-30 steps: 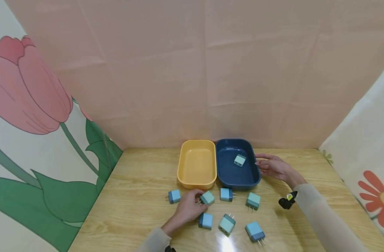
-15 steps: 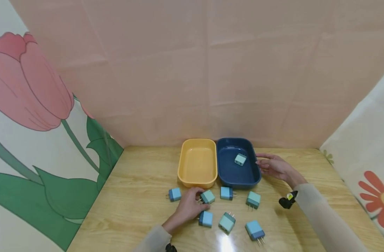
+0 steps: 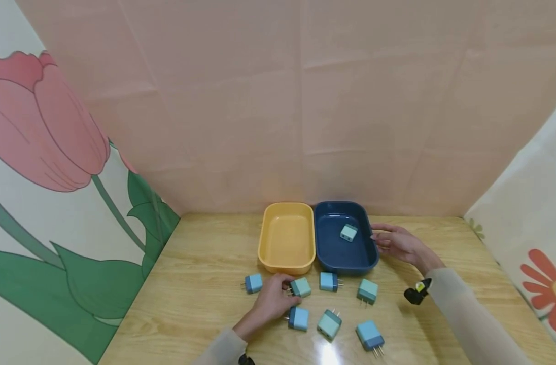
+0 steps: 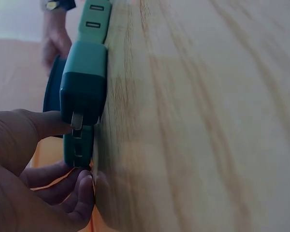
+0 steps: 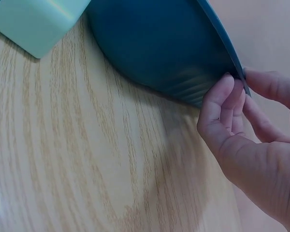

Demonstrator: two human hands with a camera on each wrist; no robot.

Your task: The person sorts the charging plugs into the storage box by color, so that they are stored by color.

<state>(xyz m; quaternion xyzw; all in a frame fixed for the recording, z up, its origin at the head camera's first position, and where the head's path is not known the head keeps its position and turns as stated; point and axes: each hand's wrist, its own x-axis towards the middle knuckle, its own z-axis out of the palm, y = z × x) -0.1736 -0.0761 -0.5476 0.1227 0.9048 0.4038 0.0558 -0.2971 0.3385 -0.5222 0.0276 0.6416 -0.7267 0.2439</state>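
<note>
My left hand (image 3: 274,299) is low over the table with thumb and fingers at a mint-and-teal charger (image 3: 301,287), pinching its sides, prongs toward the palm. In the left wrist view another charger (image 4: 84,82) partly covers the pinched charger (image 4: 78,147). My right hand (image 3: 398,244) holds the right edge of a navy blue box (image 3: 346,269); in the right wrist view its thumb and fingers meet at the rim (image 5: 232,50). Inside this box lies one mint charger (image 3: 348,232).
Left of the navy box, touching it, stands a yellow box (image 3: 265,238). Several chargers lie about the left hand, among them light blue ones (image 3: 253,283) (image 3: 298,319) (image 3: 328,281) (image 3: 369,335) and mint ones (image 3: 329,324) (image 3: 367,291). A pink cloth (image 3: 296,111) hangs behind.
Both hands keep their places, and the chargers and boxes have not moved. Only the head view shifts slightly.
</note>
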